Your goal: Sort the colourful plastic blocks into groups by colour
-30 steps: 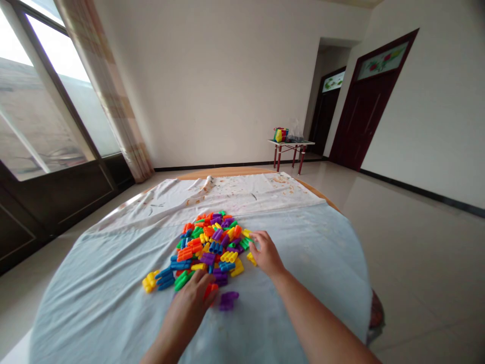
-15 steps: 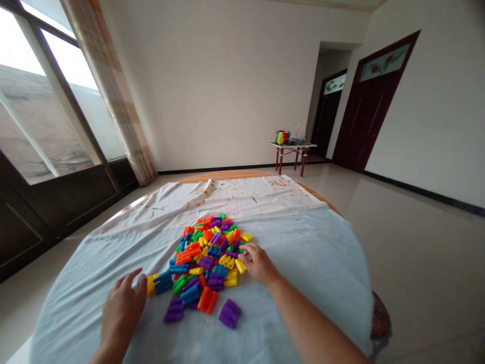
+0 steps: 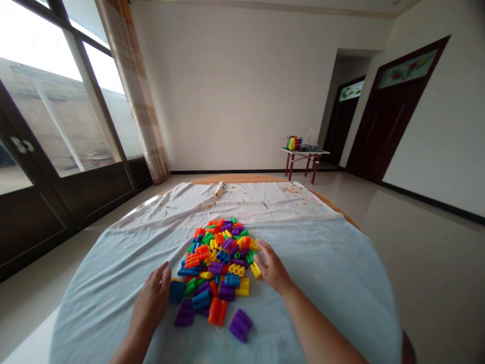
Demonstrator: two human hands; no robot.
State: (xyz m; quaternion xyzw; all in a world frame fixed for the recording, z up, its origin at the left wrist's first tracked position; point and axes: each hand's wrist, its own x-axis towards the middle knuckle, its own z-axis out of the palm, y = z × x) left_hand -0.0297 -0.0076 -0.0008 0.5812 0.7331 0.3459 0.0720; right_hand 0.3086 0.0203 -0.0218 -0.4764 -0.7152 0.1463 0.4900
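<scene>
A heap of colourful plastic toy building blocks [image 3: 215, 268], shaped like joined tubes, lies on the light blue cloth. At its left edge is my left hand [image 3: 149, 301], fingers stretched out and close together, beside a blue block [image 3: 177, 291]; whether they touch is hard to tell. A bit of yellow block shows behind that blue one. My right hand [image 3: 276, 270] is at the heap's right side, fingers apart and bent, by a yellow block [image 3: 255, 271] and green blocks [image 3: 250, 257]. Nearest me lie a purple block [image 3: 240, 325] and an orange block [image 3: 217, 311].
The round table [image 3: 242, 178] has a white patterned cloth [image 3: 257, 199] across its far part. Beyond it, a small table [image 3: 305, 150] holds a colourful bag [image 3: 294, 143] and a clear plastic bag [image 3: 309, 143]. Glass doors [image 3: 71, 111] stand at the left.
The view has turned slightly left. My left hand has moved inward against the heap's left edge, with the blue block nearer the other blocks. My right hand's fingers have spread from a more closed shape.
</scene>
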